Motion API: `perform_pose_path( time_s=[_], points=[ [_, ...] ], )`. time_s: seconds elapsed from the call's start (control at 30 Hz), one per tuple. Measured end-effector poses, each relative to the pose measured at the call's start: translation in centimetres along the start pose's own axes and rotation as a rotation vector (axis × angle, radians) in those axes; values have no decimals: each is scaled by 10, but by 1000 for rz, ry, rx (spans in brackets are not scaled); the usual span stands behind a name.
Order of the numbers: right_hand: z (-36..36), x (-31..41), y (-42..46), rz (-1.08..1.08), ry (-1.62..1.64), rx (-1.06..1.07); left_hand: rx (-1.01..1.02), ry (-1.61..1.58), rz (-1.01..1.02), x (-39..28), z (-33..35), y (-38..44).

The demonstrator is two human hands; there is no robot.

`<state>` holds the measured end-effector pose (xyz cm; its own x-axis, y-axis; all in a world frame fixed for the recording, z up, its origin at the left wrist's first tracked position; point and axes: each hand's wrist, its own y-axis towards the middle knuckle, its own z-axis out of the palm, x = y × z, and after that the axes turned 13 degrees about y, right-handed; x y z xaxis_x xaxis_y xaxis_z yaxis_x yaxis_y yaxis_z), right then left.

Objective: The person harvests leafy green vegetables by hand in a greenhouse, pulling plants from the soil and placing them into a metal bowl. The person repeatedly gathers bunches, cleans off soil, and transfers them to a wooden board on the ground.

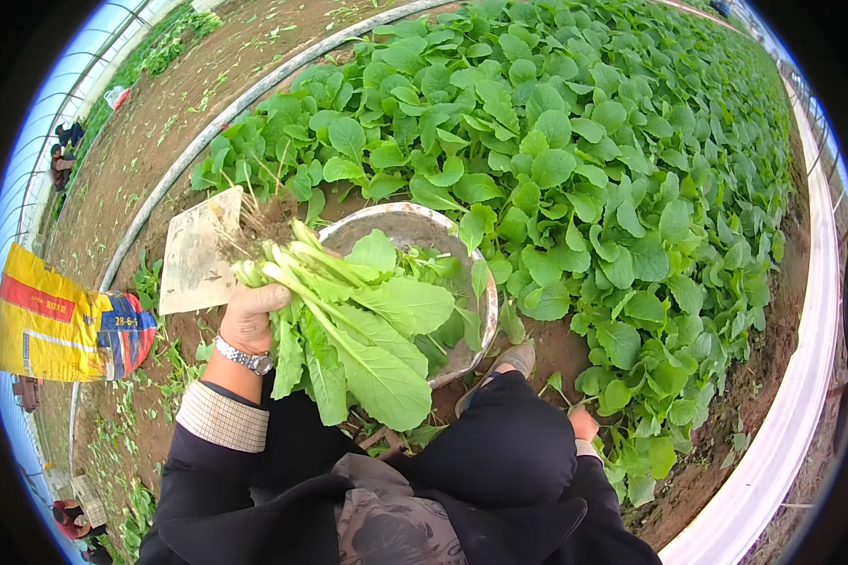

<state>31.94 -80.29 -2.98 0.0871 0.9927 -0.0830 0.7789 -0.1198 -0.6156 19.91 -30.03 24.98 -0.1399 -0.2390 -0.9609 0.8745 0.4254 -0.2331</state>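
Note:
My left hand [254, 311], with a metal-band watch at the wrist, is closed around a bunch of leafy greens [367, 332]. Their pale stems and soil-covered roots [261, 219] point away from me, and the leaves hang to the right. Under and beyond the bunch is a round basin [491, 311] with a dirty rim, holding more loose greens [431, 265]. My right hand [583, 424] is low beside my right knee, at the edge of the growing greens [618, 339]. Its fingers are partly hidden, and a thin stem lies close to them.
Dense leafy plants [572, 141] fill the bed ahead and right. A pale flat board [201, 254] is behind the roots. A yellow printed sack [49, 318] lies left. A grey hose [254, 85] curves across soil. White sheeting [784, 424] borders the right. Other people [61, 168] crouch far left.

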Motion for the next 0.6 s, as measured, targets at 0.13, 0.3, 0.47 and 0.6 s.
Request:
perform_pose_path(
  time_s=[0.13,0.3,0.47,0.6],
  points=[
    [35,-26,40,74,145,-1,34,-50,17,-3,-6,6],
    [-77,0,58,-209,223,-93,113,-199,142,-19,-13,-13],
    [-232,173,-6,-631,1038,-146,112,-154,171,-19,-35,-43],
    [-312,281,-94,-1028,1509,-165,164,-181,173,-26,-31,-48]
  ],
)
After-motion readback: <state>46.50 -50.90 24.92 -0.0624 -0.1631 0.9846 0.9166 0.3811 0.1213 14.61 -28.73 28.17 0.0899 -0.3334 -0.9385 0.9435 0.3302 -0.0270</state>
